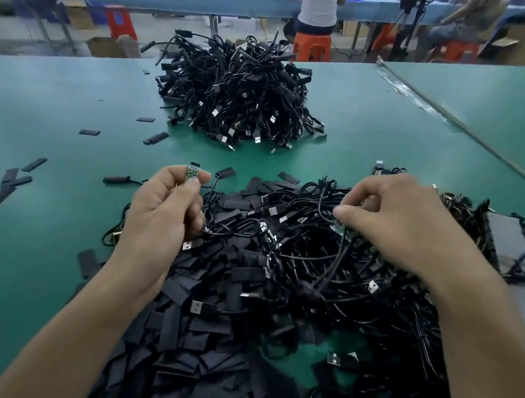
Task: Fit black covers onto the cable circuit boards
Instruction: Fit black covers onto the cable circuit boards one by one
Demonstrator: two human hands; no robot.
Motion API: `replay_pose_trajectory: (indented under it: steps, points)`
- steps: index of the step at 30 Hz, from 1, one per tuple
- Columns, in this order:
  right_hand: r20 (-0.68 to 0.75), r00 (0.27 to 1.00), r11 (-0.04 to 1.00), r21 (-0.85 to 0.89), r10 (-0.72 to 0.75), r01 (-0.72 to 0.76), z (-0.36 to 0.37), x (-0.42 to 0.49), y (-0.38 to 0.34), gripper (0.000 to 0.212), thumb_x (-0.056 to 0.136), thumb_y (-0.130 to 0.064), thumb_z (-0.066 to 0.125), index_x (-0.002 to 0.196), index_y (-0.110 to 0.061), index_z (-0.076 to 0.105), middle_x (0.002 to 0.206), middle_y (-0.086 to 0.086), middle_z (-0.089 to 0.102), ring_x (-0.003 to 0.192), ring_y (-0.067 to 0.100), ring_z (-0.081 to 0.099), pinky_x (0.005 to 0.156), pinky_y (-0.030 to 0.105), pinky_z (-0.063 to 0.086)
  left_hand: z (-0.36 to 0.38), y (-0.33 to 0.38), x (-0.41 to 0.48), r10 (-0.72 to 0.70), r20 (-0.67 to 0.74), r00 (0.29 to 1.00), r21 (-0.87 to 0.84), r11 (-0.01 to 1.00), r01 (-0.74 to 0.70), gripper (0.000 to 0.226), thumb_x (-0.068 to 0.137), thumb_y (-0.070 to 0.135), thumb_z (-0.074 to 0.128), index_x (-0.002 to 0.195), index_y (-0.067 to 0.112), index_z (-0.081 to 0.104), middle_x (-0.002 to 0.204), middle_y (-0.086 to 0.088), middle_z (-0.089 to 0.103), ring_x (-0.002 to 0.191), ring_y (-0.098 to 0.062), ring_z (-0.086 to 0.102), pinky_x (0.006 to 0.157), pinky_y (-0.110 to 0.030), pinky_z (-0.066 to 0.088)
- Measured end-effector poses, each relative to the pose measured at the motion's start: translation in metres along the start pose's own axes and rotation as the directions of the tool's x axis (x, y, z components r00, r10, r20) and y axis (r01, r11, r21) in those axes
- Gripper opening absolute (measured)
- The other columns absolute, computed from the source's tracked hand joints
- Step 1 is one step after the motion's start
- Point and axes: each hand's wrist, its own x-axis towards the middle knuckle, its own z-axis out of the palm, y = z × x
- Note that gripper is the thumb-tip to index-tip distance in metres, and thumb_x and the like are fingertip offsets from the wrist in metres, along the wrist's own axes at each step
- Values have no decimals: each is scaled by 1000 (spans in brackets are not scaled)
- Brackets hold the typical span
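Note:
My left hand [166, 209] holds up a small green circuit board [192, 172], pinched between thumb and fingers, its black cable trailing down into the heap. My right hand [389, 219] reaches into a tangle of black USB cables [313, 260], fingers curled around another green circuit board [342, 229] and its cable. A big heap of flat black covers [204, 336] lies under and between my forearms. A separate pile of black cables [235, 98] stands farther back on the green table [57, 101].
Loose black covers [10, 183] are scattered on the table at left. A taped seam [422, 101] joins a second green table at right. Beyond the table are orange stools [311, 46], cardboard boxes and people at a blue bench.

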Motion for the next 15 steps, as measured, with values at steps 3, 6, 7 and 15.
replay_pose_trajectory:
  steps: [3,6,7,15]
  points:
    - [7,994,988,-112,107,-106,1,1,4,11,85,-35,75,78,-32,67,88,-5,69,84,17,64,85,41,55,0,-2,0,22,-5,1000,-7,1000,-22,28,106,18,43,94,29,66,61,9,52,54,-8,51,64,-25,51]
    - [-131,985,943,-297,116,-151,2,1,3,25,89,-29,71,112,-36,67,117,4,65,108,28,59,100,45,47,0,-2,0,27,-30,999,-68,997,-29,30,107,23,43,93,36,65,59,8,51,51,-9,52,73,-37,58]
    - [-175,984,948,-304,37,-89,3,0,-2,29,90,-28,69,119,-34,66,120,6,64,109,27,58,99,43,46,0,-2,0,34,-37,999,-83,996,-37,29,107,23,43,94,35,66,58,8,47,48,-9,47,71,-36,58]
    - [436,810,857,-148,-392,494,47,-23,-46,34,89,-48,65,122,-37,65,117,-15,64,115,12,54,102,39,41,3,1,-2,99,-147,984,-101,988,-115,29,108,20,39,95,31,63,55,13,29,46,-5,25,45,-18,35]
